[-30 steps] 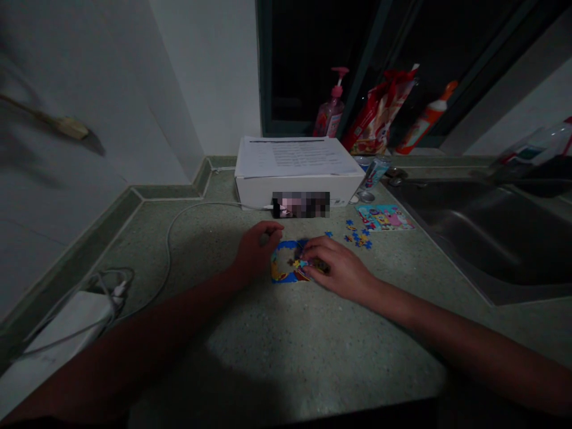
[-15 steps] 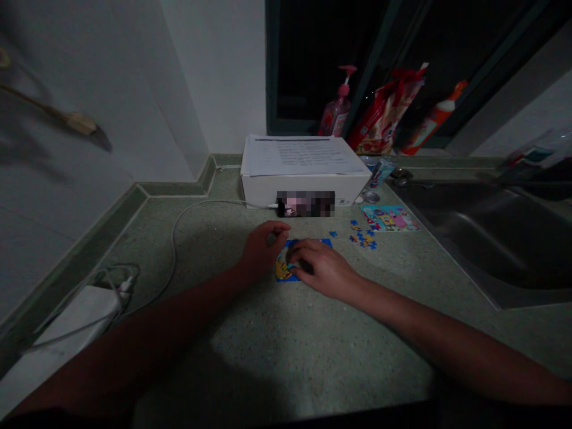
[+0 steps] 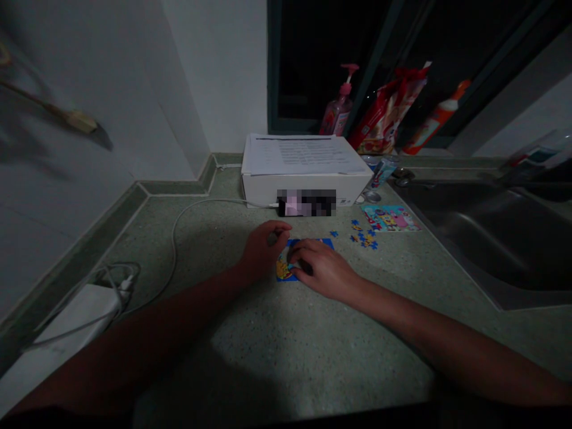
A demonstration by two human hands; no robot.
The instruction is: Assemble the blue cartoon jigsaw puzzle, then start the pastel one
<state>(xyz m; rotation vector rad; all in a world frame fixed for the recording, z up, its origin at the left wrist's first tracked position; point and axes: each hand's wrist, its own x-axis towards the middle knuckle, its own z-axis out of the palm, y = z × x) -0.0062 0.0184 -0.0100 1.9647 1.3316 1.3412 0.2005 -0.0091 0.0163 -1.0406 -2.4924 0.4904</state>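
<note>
A small blue jigsaw puzzle (image 3: pixel 284 276) with yellow figures lies flat on the counter, partly covered by my hands. My right hand (image 3: pixel 328 269) rests over its middle and right side, thumb and fingers curled together on a puzzle piece at the surface; the piece is mostly hidden. At the puzzle's upper left edge, my left hand (image 3: pixel 264 249) is curled, thumb tip close to the index finger. Whether anything sits between those fingertips cannot be made out. Loose puzzle pieces (image 3: pixel 367 238), blue and yellow, are heaped to the right, with one single piece (image 3: pixel 333 233) nearer.
A colourful picture card (image 3: pixel 393 218) lies beside the sink (image 3: pixel 504 238). Behind the puzzle, a phone (image 3: pixel 306 204) leans on a white box (image 3: pixel 261 187) topped with paper. Its charging cable (image 3: pixel 174 238) curves left to a white power strip (image 3: pixel 80 316). Bottles and a red bag (image 3: pixel 384 113) line the window.
Both hands stay almost where they were over the puzzle, with only slight finger movement. The whole view has shifted a little.
</note>
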